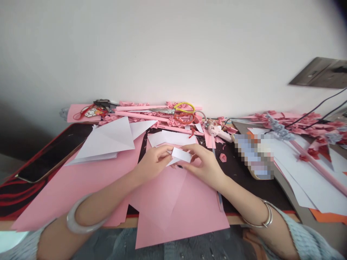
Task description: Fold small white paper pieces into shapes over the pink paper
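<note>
In the head view, your left hand (157,159) is closed, thumb and fingers pinching the left end of a small white folded paper (181,155). Your right hand (204,163) is half-open, curved around the paper's right end; you cannot tell how firmly it grips. The paper sits between both hands, above the surface (233,187), its long axis running from hand to hand and sloping slightly down toward your right.

Beneath your hands, a pink sheet (187,213) reaches past the surface's near edge. Left of your left hand are large white sheets (108,141), then a dark phone (54,153). Beyond your hands lie scissors (162,110) with yellow and red handles, pointing left. Just right of your right hand is a small pink paper rose (222,157).
</note>
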`<control>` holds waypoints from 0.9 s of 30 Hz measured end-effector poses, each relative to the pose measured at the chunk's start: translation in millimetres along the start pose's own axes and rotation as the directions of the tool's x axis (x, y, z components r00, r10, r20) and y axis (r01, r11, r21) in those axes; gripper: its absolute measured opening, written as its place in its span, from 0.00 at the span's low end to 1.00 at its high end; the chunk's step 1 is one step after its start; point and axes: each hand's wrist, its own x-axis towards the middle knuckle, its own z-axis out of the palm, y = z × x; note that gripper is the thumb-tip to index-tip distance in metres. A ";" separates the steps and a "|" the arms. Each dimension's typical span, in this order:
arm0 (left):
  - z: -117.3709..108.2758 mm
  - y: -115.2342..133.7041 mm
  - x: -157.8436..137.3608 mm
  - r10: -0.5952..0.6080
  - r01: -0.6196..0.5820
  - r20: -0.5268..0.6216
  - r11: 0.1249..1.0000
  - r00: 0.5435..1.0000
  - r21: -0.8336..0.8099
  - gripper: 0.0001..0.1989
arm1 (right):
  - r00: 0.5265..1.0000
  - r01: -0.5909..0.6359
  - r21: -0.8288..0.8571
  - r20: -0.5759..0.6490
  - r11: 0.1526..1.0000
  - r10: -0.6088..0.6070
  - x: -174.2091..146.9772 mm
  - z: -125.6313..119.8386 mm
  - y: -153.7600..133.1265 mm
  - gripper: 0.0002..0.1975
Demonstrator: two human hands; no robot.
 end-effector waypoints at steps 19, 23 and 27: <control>1.7 2.6 -0.7 -0.048 0.050 0.022 0.993 0.999 -0.107 0.07 | 0.990 0.121 -0.084 -0.056 0.989 -0.126 -4.0 0.5 0.2 0.16; 1.5 4.6 -0.6 -0.067 0.068 0.009 0.987 0.998 -0.146 0.06 | 0.962 0.267 -0.164 -0.013 0.950 -0.273 -5.1 3.4 0.2 0.23; 0.8 5.2 -1.2 -0.056 0.059 0.025 0.990 0.998 -0.130 0.08 | 0.971 0.228 -0.174 -0.036 0.958 -0.238 -5.6 1.9 -0.1 0.20</control>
